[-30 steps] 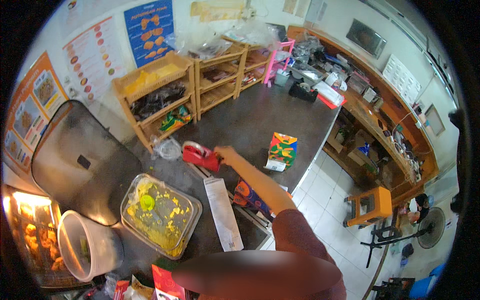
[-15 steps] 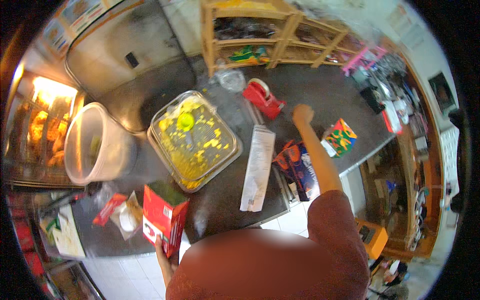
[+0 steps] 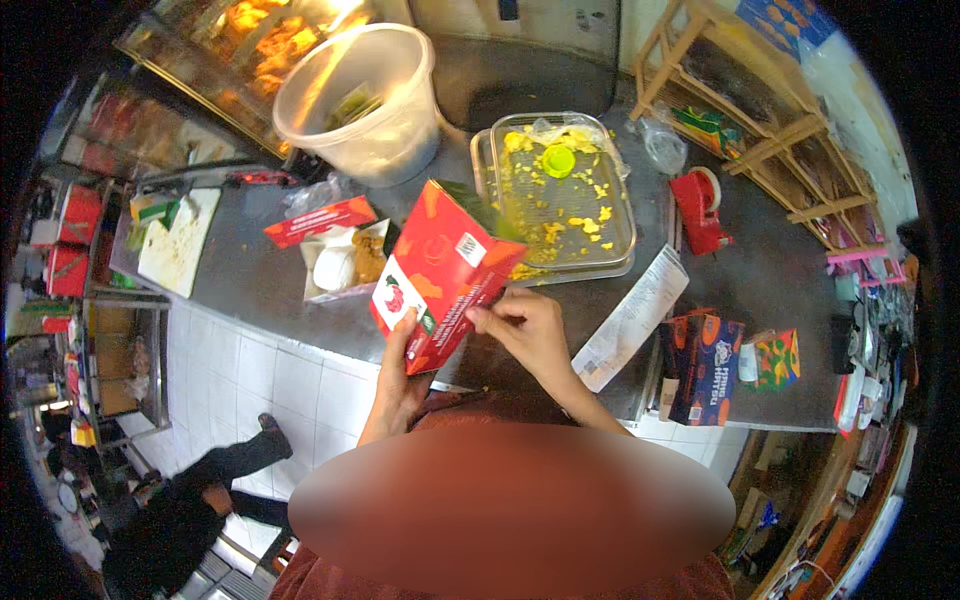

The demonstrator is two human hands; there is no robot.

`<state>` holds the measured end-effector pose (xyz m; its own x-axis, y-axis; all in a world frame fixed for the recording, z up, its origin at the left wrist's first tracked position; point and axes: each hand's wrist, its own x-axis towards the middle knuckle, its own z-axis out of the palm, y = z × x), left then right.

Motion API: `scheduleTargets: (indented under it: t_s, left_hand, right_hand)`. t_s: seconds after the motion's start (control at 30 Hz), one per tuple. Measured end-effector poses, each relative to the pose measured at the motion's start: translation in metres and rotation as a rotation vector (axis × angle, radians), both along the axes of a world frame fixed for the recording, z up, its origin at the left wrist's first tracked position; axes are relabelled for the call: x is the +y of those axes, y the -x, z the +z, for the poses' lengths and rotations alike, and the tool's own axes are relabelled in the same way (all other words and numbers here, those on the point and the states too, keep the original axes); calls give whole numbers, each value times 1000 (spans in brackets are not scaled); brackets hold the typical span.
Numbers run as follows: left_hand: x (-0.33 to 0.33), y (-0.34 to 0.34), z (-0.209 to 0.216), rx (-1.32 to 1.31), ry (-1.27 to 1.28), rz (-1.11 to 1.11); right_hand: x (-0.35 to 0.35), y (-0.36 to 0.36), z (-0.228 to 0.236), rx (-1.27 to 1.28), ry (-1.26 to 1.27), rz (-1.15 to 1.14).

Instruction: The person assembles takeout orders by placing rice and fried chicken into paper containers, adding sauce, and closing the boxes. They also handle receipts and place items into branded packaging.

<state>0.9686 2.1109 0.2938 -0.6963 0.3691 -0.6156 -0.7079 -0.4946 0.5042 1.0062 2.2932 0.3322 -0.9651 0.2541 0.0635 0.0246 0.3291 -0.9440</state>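
Note:
My left hand [image 3: 398, 385] grips the lower end of a tall red cardboard box [image 3: 445, 270], thumb on its front panel. The box leans to the right, and greenish contents or lining show at its upper end. Against its right side is my right hand [image 3: 525, 325], thumb and fingers pinched together; anything small between them cannot be made out. Left of the box lies a small open paper tray [image 3: 318, 285] with a white round item and brown food. Behind it to the right is a clear-lidded tray [image 3: 622, 235] with yellow crumbs and a bright green round thing [image 3: 558, 161].
A translucent bucket [image 3: 385, 130] stands at the back. Rightward are a red tape dispenser [image 3: 697, 215], a long paper slip [image 3: 630, 320], a dark blue box [image 3: 705, 370] and a colourful patterned carton [image 3: 777, 360]. A cutting board [image 3: 180, 240] lies far left. Another person's dark-clothed leg [image 3: 225, 460] shows lower left.
My right hand has come from beside the tape dispenser to the red box. The box has moved up in front of me, tilted. The view has turned left.

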Motion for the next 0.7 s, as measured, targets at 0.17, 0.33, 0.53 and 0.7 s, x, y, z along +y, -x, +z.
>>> scheduleTargets:
  t_s: [0.17,0.33,0.53,0.7]
  left_hand:
    - [-54,-15,-41,-3,-68,-144]
    - [-86,-6,-97,-147,-337,-485]
    - [-70,17,-96,147,141,-580]
    - [-39,25,-86,416,613,-590]
  right_hand:
    - [-17,-8,-7,-333,-121,204]
    - [-11,-2,-29,266,-321,333]
    - [125,73,-49,-90,-516,-217]
    - [156,133,-113,-464,-851,-437]
